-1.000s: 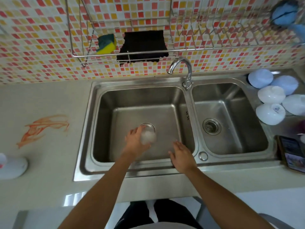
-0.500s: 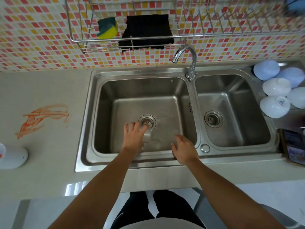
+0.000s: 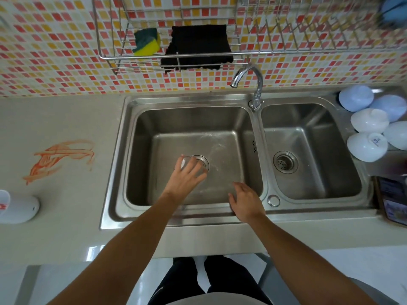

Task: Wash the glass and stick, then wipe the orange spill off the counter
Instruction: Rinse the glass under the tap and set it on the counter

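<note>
My left hand [image 3: 187, 176] reaches into the left sink basin [image 3: 141, 150] and grips a clear glass [image 3: 186, 162] from above, next to the drain. Most of the glass is hidden under my fingers. My right hand [image 3: 246, 202] hovers over the basin's front right corner with relaxed fingers and holds nothing. An orange spill [image 3: 59, 156] is smeared on the counter left of the sink. I see no stick. A yellow-green sponge [image 3: 147, 41] and a black cloth [image 3: 198, 48] sit in the wire rack on the tiled wall.
The faucet [image 3: 253, 84] stands between the two basins, spout over the left one. The right basin [image 3: 312, 150] has a drain. Several upturned white and blue bowls [image 3: 367, 130] crowd the right counter. A white container [image 3: 15, 208] stands front left, a dark box [image 3: 394, 199] at the right edge.
My left hand has shifted with the glass from near the basin's front towards the drain and now covers it from above. The right hand stays near the front right corner.
</note>
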